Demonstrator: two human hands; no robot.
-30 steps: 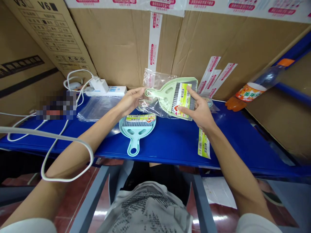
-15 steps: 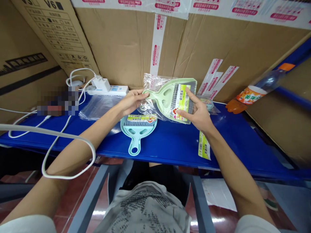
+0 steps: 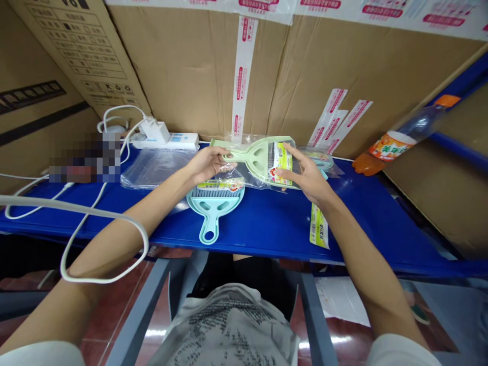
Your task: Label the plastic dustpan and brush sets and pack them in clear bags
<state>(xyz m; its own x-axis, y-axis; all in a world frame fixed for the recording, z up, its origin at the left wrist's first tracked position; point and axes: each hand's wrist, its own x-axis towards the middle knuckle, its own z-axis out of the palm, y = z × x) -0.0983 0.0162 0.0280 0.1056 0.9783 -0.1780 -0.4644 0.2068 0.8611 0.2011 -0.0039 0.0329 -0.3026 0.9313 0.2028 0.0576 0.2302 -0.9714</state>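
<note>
A pale green dustpan with a grey-bristled brush and a yellow label lies across both hands, handle to the left. My left hand pinches the end of its handle. Around the pan side my right hand is closed, thumb on the label and fingers along the far edge. Clear plastic wrap shows beneath and beside the dustpan; whether it encloses the pan I cannot tell. Just nearer, a light blue dustpan with its own brush and label rests on the blue table, handle toward me.
Clear plastic bags and a white power strip with cables are at the left. A loose yellow label lies on the blue table. An orange drink bottle leans at the right. Cardboard walls the back.
The green dustpan has come down lower toward the table and tilted flatter, both hands still on it. Behind it, a second pale green edge now shows above my left hand.
</note>
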